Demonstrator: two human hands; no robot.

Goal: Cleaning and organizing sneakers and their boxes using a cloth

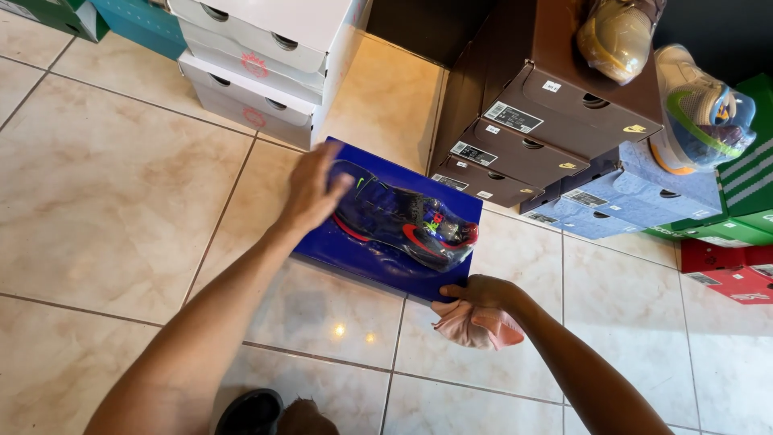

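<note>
We have the dark blue shoe (403,221), wrapped in clear film, lying on its side on top of the blue shoebox (354,256), which sits flat on the tiled floor (105,193). Taking that box as our landmark: our left hand (310,189) rests at the shoe's heel end, over the box's far-left part, fingers spread and laid on the film rather than closed round anything. Our right hand (483,294) is at the box's near-right corner, fingers closed on a bunched pink cloth (475,324) that hangs just off the box edge above the floor.

By our reading, the step in hand is steadying the shoe while the cloth waits: the cloth is not yet touching the shoe or the lid. The next move, we judge, would call for the left hand to hold the heel firm so the slick film does not slide on the lid, and for the cloth to come up over the box edge.

Beyond the box stand brown shoeboxes (523,137) in a stack, and white shoeboxes (258,64) to its far left.
</note>
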